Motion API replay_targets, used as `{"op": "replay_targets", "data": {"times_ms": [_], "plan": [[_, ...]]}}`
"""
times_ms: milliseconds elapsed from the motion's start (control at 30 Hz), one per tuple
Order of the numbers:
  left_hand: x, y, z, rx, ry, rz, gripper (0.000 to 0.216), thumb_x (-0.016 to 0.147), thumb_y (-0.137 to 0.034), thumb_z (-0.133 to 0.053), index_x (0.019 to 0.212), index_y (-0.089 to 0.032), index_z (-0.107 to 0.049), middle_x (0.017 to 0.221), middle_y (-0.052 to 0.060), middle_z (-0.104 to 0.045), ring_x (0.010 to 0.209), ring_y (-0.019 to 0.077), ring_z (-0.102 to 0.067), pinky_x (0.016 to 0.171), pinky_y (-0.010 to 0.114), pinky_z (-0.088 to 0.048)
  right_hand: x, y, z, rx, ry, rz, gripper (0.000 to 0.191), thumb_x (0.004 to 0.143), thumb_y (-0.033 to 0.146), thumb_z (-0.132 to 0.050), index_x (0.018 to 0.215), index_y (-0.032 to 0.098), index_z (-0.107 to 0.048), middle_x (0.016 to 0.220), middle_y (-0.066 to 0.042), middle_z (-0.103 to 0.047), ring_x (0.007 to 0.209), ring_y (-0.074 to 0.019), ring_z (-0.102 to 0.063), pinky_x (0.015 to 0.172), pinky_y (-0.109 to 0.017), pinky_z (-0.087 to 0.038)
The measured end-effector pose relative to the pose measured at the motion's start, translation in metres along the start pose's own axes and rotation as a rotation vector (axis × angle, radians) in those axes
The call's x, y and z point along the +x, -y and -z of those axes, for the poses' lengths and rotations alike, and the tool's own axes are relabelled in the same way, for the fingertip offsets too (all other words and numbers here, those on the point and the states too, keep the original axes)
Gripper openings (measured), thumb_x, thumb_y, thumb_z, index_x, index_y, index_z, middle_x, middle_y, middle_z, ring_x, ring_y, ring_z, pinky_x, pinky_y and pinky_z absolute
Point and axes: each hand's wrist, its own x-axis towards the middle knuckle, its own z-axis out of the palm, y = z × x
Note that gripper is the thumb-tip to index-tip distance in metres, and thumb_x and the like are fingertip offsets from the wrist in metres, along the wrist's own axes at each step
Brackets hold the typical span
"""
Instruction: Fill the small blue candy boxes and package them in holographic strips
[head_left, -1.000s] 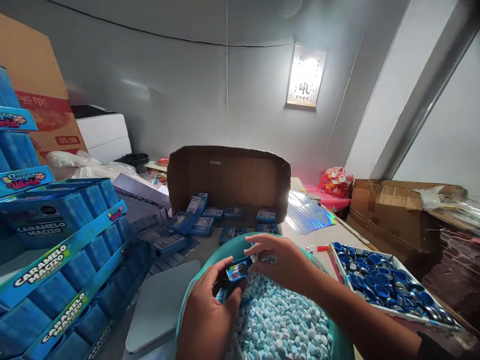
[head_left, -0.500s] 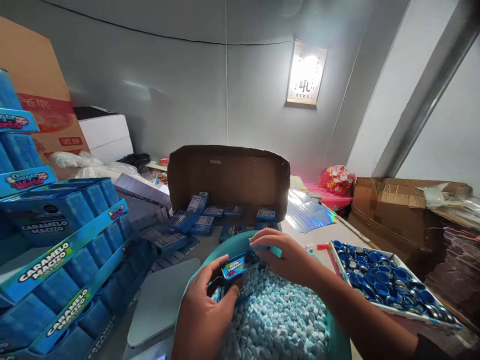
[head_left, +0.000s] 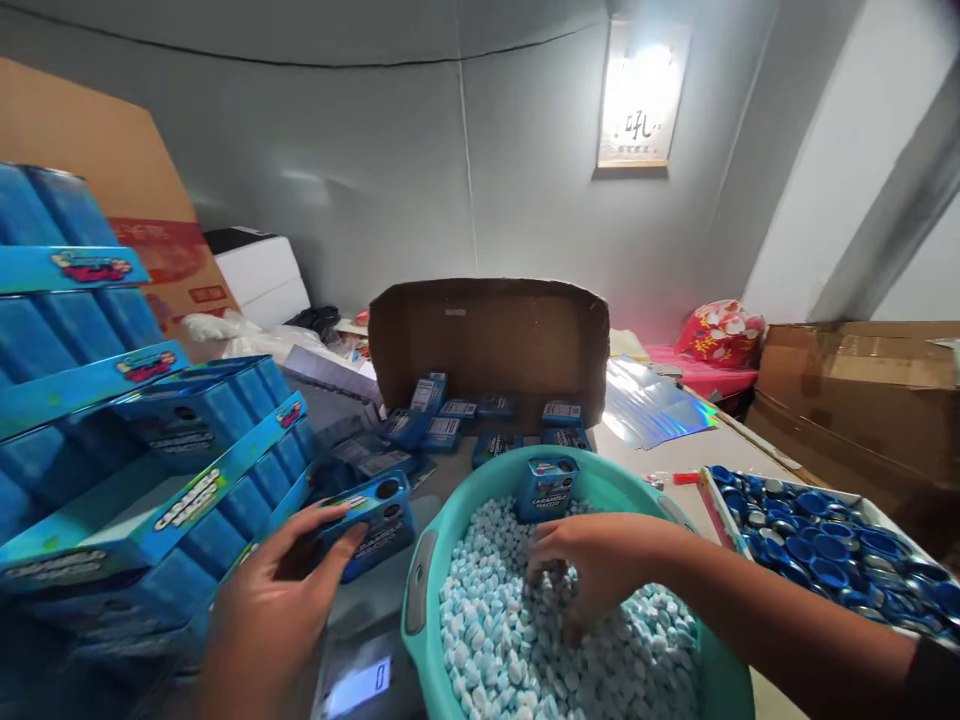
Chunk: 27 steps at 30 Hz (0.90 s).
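Note:
My left hand is closed around a small blue candy box with a dark round spot on its top. It holds the box over a grey digital scale with a lit display; I cannot tell whether they touch. My right hand reaches into pale blue and white candies, thumb and fingers apart, fingertips partly buried and blurred. The candies fill a teal basin. Another blue box, marked Caramelo Macizo, stands upright on the candies behind my right hand.
Stacked display trays of blue boxes rise at the left. An open cardboard carton stands behind the basin, with several blue boxes lying in and before it. At right, a shallow box holds blue and silver lids. Shiny sheets lie behind.
My left hand has carried a blue box left from the basin to over the scale. My right hand has dropped into the candies. The view has shifted.

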Motion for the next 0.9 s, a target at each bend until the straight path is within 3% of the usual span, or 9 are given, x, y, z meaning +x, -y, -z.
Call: {"op": "replay_targets", "data": {"times_ms": [67, 133, 267, 433, 600, 733, 900], "plan": [[0.007, 0.011, 0.0, -0.075, 0.13, 0.073, 0.049, 0.064, -0.059, -0.078, 0.093, -0.02, -0.072, 0.106, 0.01, -0.075, 0.103, 0.0315, -0.069, 0.098, 0.047, -0.054, 0.001, -0.001, -0.001, 0.024, 0.04, -0.061, 0.041, 0.064, 0.015, -0.085, 0.102, 0.025, -0.075, 0.092, -0.002, -0.071, 0.074, -0.0162, -0.062, 0.058, -0.025, -0.041], [0.007, 0.021, -0.003, -0.161, 0.172, 0.143, 0.054, 0.061, -0.059, -0.08, 0.097, -0.018, -0.071, 0.112, 0.012, -0.074, 0.105, 0.031, -0.069, 0.098, 0.046, -0.054, 0.003, -0.004, -0.003, 0.064, 0.085, -0.127, 0.03, 0.065, 0.013, -0.083, 0.093, 0.024, -0.076, 0.082, 0.0, -0.069, 0.069, -0.0147, -0.059, 0.056, -0.025, -0.039], [-0.002, 0.032, -0.005, -0.343, 0.062, 0.119, 0.062, 0.067, -0.055, -0.081, 0.116, -0.02, -0.066, 0.131, 0.012, -0.066, 0.122, 0.0283, -0.062, 0.107, 0.045, -0.048, 0.006, -0.014, -0.006, 0.147, 0.19, -0.184, 0.019, 0.067, 0.016, -0.078, 0.083, 0.024, -0.074, 0.076, 0.004, -0.066, 0.065, -0.0129, -0.056, 0.056, -0.025, -0.037], [-0.005, 0.035, 0.0, -0.345, -0.099, 0.064, 0.052, 0.083, -0.059, -0.066, 0.114, -0.017, -0.068, 0.122, 0.013, -0.069, 0.118, 0.0285, -0.063, 0.106, 0.047, -0.046, 0.007, -0.015, -0.004, 0.135, 0.193, -0.181, 0.013, 0.071, 0.015, -0.07, 0.08, 0.023, -0.073, 0.073, 0.004, -0.065, 0.065, -0.0122, -0.056, 0.058, -0.024, -0.038], [-0.005, 0.037, 0.002, -0.292, -0.241, 0.041, 0.053, 0.089, -0.062, -0.056, 0.112, -0.015, -0.069, 0.114, 0.012, -0.071, 0.105, 0.0257, -0.068, 0.097, 0.042, -0.051, 0.009, -0.013, -0.001, 0.12, 0.139, -0.173, 0.011, 0.076, 0.014, -0.065, 0.08, 0.022, -0.071, 0.075, 0.003, -0.066, 0.066, -0.0119, -0.057, 0.06, -0.024, -0.04], [-0.006, 0.037, 0.0, -0.329, -0.26, 0.042, 0.053, 0.089, -0.062, -0.054, 0.105, -0.013, -0.07, 0.11, 0.012, -0.071, 0.099, 0.0242, -0.07, 0.091, 0.039, -0.054, 0.012, -0.014, 0.002, 0.103, 0.039, -0.204, 0.005, 0.08, 0.017, -0.064, 0.078, 0.02, -0.067, 0.074, 0.001, -0.066, 0.067, -0.0129, -0.057, 0.062, -0.024, -0.041], [-0.007, 0.037, -0.001, -0.312, -0.272, -0.054, 0.052, 0.088, -0.056, -0.061, 0.118, -0.013, -0.065, 0.119, 0.014, -0.067, 0.098, 0.023, -0.07, 0.089, 0.037, -0.056, 0.012, -0.014, 0.004, 0.116, -0.045, -0.225, 0.007, 0.085, 0.023, -0.062, 0.081, 0.019, -0.067, 0.074, 0.0, -0.067, 0.066, -0.0135, -0.059, 0.063, -0.024, -0.044]]}}
